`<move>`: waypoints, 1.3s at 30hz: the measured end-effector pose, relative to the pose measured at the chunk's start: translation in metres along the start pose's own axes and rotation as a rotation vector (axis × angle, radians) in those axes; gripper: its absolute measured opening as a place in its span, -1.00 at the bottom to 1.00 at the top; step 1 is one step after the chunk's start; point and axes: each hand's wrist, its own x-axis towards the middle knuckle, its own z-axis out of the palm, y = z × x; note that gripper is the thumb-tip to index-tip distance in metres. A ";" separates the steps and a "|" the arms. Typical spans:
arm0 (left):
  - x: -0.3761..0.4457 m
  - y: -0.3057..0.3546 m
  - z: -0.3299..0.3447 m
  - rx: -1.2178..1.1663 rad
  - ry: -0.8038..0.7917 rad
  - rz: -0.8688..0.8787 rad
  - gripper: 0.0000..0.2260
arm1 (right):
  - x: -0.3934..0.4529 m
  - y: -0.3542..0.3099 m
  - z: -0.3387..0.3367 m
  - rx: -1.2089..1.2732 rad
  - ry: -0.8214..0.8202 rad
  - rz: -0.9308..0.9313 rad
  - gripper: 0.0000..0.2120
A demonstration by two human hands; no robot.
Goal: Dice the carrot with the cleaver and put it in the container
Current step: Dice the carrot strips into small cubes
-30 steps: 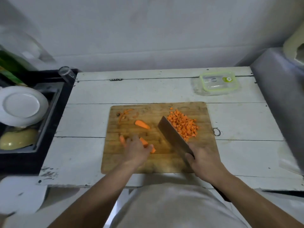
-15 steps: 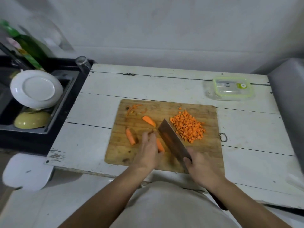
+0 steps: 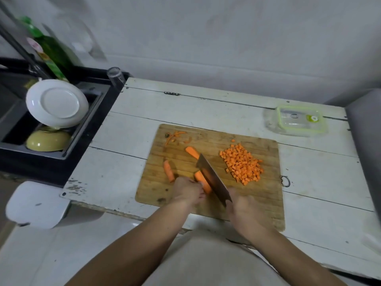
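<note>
A good share of the dicing looks done: a pile of dice [image 3: 242, 164] sits on the board [image 3: 266, 195] toward 2 o'clock, while 3 long pieces remain uncut. The container [image 3: 299, 121] stands off the board at 1 o'clock, lid on and with no carrot visible inside, so the transfer is not yet begun. The left hand [image 3: 188, 191] curls its fingers onto the carrot piece [image 3: 203, 181] near the board's center, pinning it; that piece's long axis runs from 11 to 5 o'clock. The right hand [image 3: 244, 207] wraps the handle of the cleaver [image 3: 213, 178], blade lying along the piece's right side, tip toward 11 o'clock. Another piece [image 3: 169, 171] lies at 9 o'clock, a third [image 3: 192, 152] at 12.
</note>
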 end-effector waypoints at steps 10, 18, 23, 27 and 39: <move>0.000 0.002 0.003 -0.026 0.015 -0.023 -0.92 | -0.013 -0.008 0.000 -0.111 0.000 -0.028 -0.80; 0.003 0.004 0.003 0.041 0.032 -0.015 -0.96 | -0.016 -0.016 0.001 -0.171 -0.072 -0.027 -0.71; 0.008 0.005 0.003 0.062 0.015 -0.035 -0.93 | -0.016 -0.017 -0.002 -0.191 -0.103 -0.025 -0.69; 0.009 0.003 0.001 0.068 0.000 -0.024 -0.93 | -0.015 -0.019 -0.006 -0.227 -0.129 -0.041 -0.63; 0.025 0.005 -0.001 0.099 -0.063 -0.035 -0.87 | 0.012 -0.035 0.004 -0.228 -0.116 -0.053 -0.63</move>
